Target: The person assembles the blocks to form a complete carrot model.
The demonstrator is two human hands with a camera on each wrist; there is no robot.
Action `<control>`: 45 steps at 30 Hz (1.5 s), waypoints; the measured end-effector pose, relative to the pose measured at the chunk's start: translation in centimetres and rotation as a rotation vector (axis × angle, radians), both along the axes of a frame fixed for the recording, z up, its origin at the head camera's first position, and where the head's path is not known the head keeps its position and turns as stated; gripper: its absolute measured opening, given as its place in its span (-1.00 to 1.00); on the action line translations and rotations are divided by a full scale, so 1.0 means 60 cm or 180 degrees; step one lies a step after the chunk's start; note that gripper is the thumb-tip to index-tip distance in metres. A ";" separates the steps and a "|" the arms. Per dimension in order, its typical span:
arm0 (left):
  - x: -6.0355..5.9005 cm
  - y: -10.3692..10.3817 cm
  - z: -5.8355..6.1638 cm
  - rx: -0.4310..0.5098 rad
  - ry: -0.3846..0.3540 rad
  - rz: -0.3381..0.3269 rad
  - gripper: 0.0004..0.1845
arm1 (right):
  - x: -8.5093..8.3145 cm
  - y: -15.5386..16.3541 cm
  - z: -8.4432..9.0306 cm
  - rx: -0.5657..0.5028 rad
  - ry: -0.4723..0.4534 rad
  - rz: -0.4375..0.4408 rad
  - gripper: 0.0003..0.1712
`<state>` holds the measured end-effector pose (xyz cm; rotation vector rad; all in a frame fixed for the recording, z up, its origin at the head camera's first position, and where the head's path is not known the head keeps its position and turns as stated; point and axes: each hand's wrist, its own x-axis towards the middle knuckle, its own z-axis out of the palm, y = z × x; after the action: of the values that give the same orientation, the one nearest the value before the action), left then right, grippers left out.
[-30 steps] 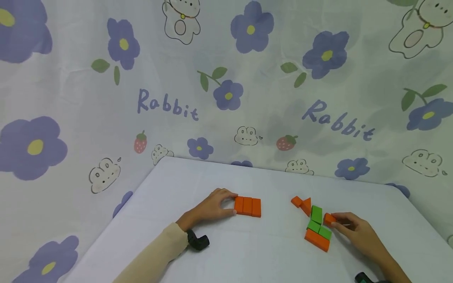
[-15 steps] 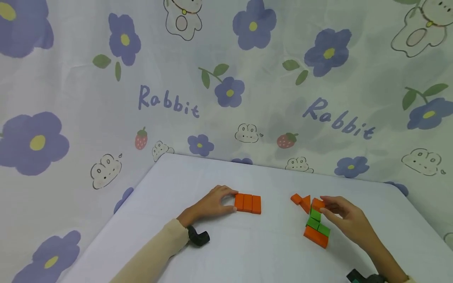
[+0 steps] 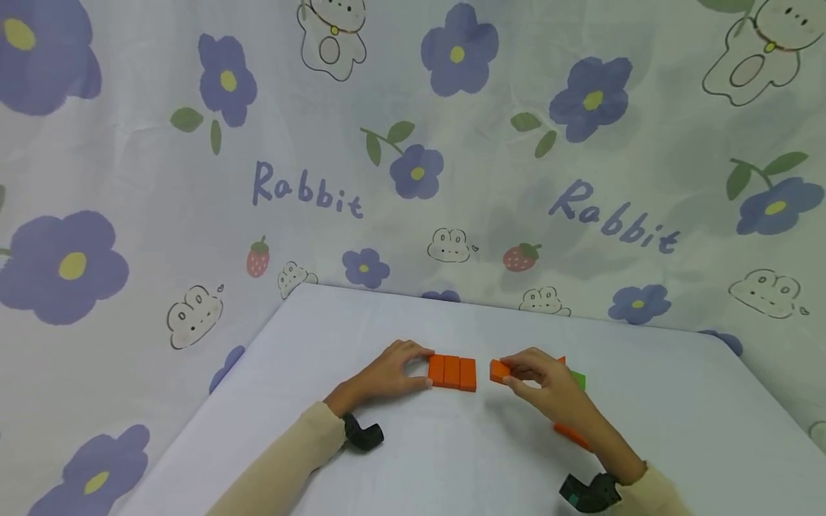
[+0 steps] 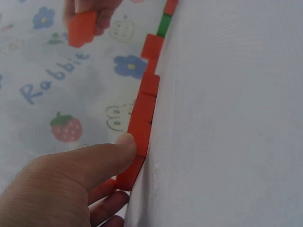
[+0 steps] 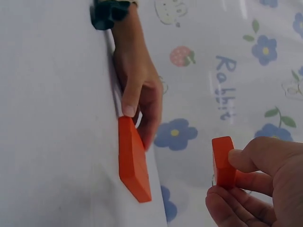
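Three flat orange blocks (image 3: 452, 373) lie side by side in a row on the white table. At the row's left end my left hand (image 3: 386, 373) pinches the outermost block between thumb and fingers. In the left wrist view the thumb presses on that end block (image 4: 130, 174). My right hand (image 3: 545, 383) holds a small orange block (image 3: 499, 371) by its thumb and fingertips, raised a little right of the row with a gap between. Its side shows in the right wrist view, where the held block (image 5: 222, 161) is apart from everything but the fingers.
Behind my right hand are more blocks, partly hidden: a green block (image 3: 578, 380), an orange one (image 3: 572, 436) nearer me, and an orange tip (image 3: 561, 359). A patterned cloth (image 3: 452, 143) hangs behind the table (image 3: 445, 459).
My right hand has lifted the orange block from beside the green ones and carried it left over them toward the row. My left hand stays at the row's end.
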<state>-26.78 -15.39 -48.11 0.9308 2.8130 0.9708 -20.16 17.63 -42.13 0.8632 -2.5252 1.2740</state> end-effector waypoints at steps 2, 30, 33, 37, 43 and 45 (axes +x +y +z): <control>-0.001 0.001 -0.002 -0.0023 -0.0003 0.0005 -0.37 | -0.006 -0.020 -0.005 -0.0009 0.0042 0.0132 -0.70; 0.002 0.003 0.002 -0.0060 0.0080 0.0018 -0.38 | -0.033 -0.132 -0.100 0.0640 0.0577 0.0064 -0.74; 0.004 0.002 0.000 -0.0074 0.0060 0.0007 -0.39 | -0.030 -0.134 -0.107 0.0686 0.0672 0.0038 -0.76; 0.005 0.000 0.000 -0.0101 0.0101 0.0007 -0.38 | -0.029 -0.137 -0.110 0.0730 0.0942 0.0034 -0.77; 0.001 -0.002 0.002 -0.0090 0.0096 0.0058 -0.38 | -0.031 -0.139 -0.108 0.0768 0.1237 0.0023 -0.74; 0.000 -0.001 0.001 -0.0092 0.0081 0.0037 -0.37 | -0.031 -0.139 -0.108 0.0767 0.1261 0.0011 -0.74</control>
<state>-26.81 -15.45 -48.03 0.9314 2.8484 0.9235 -22.00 9.32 -48.64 1.0492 -2.3778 0.7160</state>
